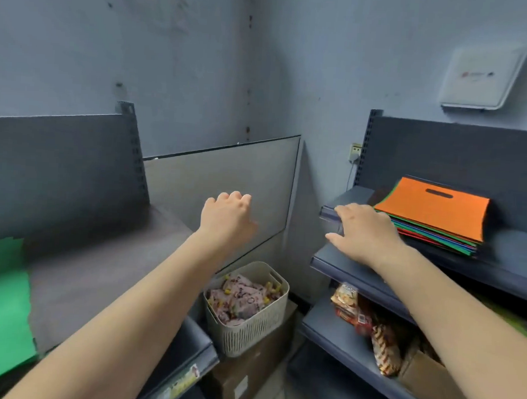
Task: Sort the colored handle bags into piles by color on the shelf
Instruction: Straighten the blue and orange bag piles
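- Your left hand hangs in mid-frame over the gap between the two shelving units, knuckles up, fingers loosely curled, holding nothing.
- Your right hand lies flat with the fingers stretched out, at the left end of the right-hand shelf; the fingertips reach the clear plastic label strip on its edge, and the hand sits just beside the stack without gripping it.
- The stack of handle bags lies at right of frame on that shelf: flat, felt-like sheets with an orange bag on top showing a slot-shaped cut-out handle, and thin red, green, blue and purple edges layered beneath.
- A green bag, matte and flat, lies alone at the lower left on the left-hand shelf, a dull grey-brown board.
- Between the units, low in the middle, a cream ribbed plastic basket holds crinkled pinkish packets and stands on a cardboard box.
- Printed snack packets fill the lower right shelf; their writing is too blurred to read.
- A white wall box at upper right carries a small red mark, unreadable.
- The walls are scuffed pale blue-grey; dark metal back panels stand behind both shelves.
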The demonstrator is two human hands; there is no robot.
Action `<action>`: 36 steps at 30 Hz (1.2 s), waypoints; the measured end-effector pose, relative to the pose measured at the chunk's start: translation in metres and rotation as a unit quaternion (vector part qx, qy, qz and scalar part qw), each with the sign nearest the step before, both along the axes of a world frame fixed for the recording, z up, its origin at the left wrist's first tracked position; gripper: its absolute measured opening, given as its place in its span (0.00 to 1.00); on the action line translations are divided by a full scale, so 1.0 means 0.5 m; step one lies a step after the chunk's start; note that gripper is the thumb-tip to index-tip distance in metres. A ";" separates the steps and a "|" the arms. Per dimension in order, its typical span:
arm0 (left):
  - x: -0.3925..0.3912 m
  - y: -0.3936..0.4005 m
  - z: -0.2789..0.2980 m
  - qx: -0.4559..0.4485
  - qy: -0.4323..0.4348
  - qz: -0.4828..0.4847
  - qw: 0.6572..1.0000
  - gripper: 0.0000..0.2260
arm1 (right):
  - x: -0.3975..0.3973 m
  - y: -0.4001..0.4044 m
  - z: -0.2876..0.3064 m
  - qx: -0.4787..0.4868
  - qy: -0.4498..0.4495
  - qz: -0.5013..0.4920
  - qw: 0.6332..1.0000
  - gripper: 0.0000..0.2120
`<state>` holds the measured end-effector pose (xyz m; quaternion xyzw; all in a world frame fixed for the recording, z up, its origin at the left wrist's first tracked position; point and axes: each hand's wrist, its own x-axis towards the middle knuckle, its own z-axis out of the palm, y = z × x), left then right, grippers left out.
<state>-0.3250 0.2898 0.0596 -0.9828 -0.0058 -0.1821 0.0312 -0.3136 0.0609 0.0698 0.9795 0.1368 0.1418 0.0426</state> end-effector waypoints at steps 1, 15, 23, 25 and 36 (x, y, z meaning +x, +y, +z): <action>0.018 -0.032 -0.002 -0.002 0.002 -0.015 1.000 0.20 | 0.005 -0.032 -0.003 0.001 0.003 -0.016 1.000 0.25; 0.287 -0.413 -0.053 0.006 0.011 -0.201 0.980 0.17 | 0.101 -0.376 -0.047 0.016 0.019 -0.191 0.981 0.23; 0.487 -0.546 -0.083 0.007 0.037 -0.263 0.964 0.20 | 0.242 -0.487 -0.077 0.023 0.038 -0.258 0.965 0.23; 0.536 -0.569 -0.096 0.002 0.051 -0.273 0.961 0.20 | 0.281 -0.509 -0.090 0.019 0.048 -0.275 0.960 0.23; 0.710 -0.632 -0.202 -0.044 0.076 -0.309 0.947 0.21 | 0.438 -0.604 -0.182 0.206 0.069 -0.400 0.891 0.23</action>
